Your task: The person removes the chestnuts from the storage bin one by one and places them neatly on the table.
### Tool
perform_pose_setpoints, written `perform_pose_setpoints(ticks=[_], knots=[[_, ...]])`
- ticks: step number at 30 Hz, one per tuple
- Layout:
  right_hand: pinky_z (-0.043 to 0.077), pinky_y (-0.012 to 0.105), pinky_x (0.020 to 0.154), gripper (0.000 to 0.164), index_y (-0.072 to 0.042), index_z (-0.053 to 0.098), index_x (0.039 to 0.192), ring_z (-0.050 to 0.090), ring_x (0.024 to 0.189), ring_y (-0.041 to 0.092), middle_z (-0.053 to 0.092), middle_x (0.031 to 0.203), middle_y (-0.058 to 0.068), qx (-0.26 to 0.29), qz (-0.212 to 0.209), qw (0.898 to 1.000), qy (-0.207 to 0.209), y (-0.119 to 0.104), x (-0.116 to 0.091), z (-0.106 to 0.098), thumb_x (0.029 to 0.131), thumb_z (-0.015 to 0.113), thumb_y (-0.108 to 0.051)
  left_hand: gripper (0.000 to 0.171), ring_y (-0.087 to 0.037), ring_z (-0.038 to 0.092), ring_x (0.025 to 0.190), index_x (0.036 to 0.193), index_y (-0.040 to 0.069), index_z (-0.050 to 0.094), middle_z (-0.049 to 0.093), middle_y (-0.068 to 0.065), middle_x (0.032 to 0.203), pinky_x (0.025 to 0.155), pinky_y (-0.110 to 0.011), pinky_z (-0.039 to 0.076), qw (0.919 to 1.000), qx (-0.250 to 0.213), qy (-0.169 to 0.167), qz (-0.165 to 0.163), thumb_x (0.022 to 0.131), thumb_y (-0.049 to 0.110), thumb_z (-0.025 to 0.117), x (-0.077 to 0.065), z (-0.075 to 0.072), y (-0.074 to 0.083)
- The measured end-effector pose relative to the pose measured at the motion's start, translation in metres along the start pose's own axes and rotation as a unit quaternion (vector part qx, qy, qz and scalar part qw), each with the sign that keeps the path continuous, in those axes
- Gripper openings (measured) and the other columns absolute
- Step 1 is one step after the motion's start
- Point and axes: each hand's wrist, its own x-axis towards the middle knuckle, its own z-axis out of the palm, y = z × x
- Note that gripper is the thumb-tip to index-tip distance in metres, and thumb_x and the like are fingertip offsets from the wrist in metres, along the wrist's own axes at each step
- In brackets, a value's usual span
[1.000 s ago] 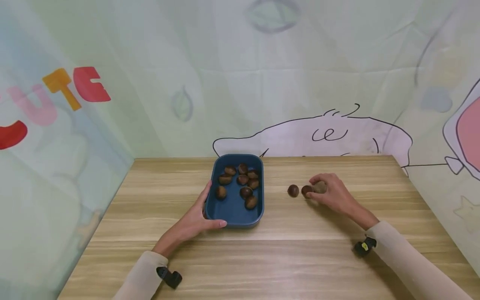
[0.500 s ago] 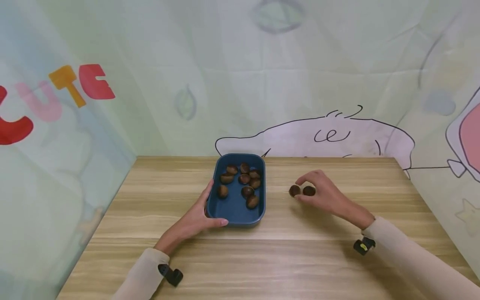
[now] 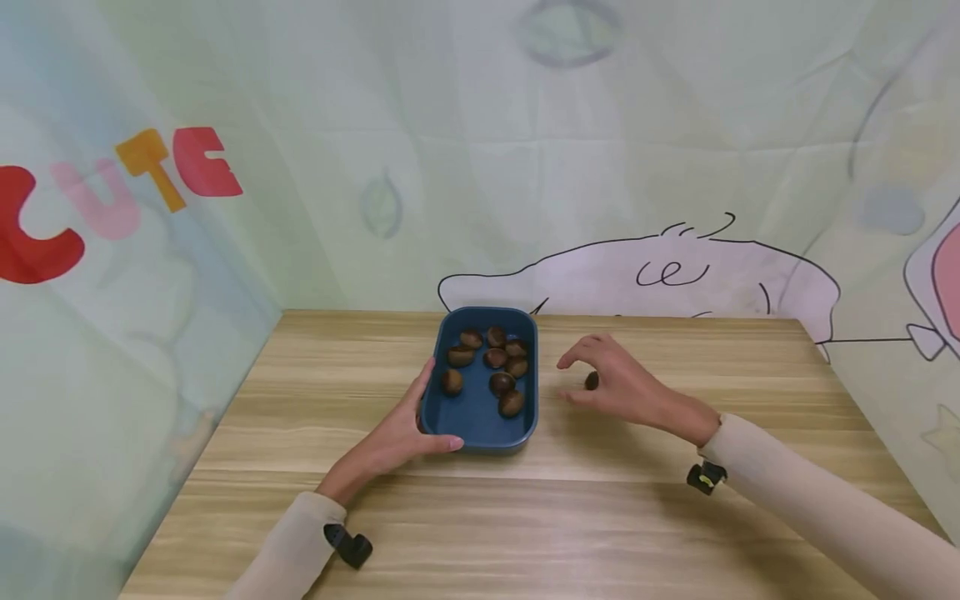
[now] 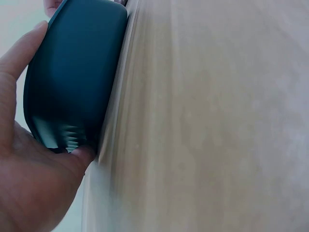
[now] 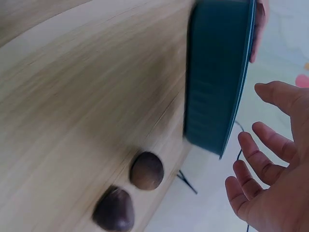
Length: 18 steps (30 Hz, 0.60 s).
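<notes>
My left hand (image 3: 401, 429) grips the near left corner of a blue rectangular plastic container (image 3: 480, 429), with the thumb along its front. Its wall also fills much of the left wrist view. Several brown chestnuts (image 3: 512, 403) lie inside, mostly toward the back and right. To the right of the container, my right hand (image 3: 622, 383) hovers over the table with thumb and fingers spread, holding nothing. Below it, one chestnut (image 3: 592, 381) shows partly behind the hand. In the right wrist view, two chestnuts rest on the wood, the nearer chestnut (image 5: 115, 209) beside the other chestnut (image 5: 147, 170).
The wood-grain table (image 3: 480, 533) ends against a printed cloth backdrop (image 3: 480, 167) at the back and sides. A black strap device (image 3: 348, 546) sits at the left wrist, and another black device (image 3: 707, 477) at the right wrist.
My right hand has moved left from the loose chestnuts toward the container, and its fingers have spread wider. The left hand keeps its grip, and the chestnuts inside look unchanged.
</notes>
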Motion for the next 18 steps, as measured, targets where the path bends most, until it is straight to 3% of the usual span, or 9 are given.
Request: perform_pose_setpoints(ticks=[9, 18], knots=[[0.050, 0.056, 0.108, 0.034, -0.008, 0.080, 0.119, 0.059, 0.128, 0.034, 0.074, 0.122, 0.005, -0.022, -0.035, 0.999, -0.023, -0.015, 0.018, 0.007, 0.090, 0.091, -0.021, 0.133, -0.047, 0.006, 0.168, 0.178, 0.027, -0.006, -0.001, -0.013, 0.185, 0.129, -0.074, 0.013, 0.9999, 0.009, -0.006, 0.004, 0.089, 0.039, 0.092, 0.001, 0.000, 0.001], [0.050, 0.054, 0.105, 0.037, -0.011, 0.081, 0.121, 0.058, 0.124, 0.031, 0.073, 0.126, 0.007, -0.038, -0.056, 0.995, -0.073, -0.031, 0.033, 0.011, 0.091, 0.092, -0.030, 0.134, -0.046, 0.006, 0.168, 0.178, 0.030, -0.006, -0.002, -0.012, 0.185, 0.129, -0.073, 0.016, 1.0000, -0.002, -0.003, 0.001, 0.089, 0.038, 0.093, 0.000, -0.001, -0.001]])
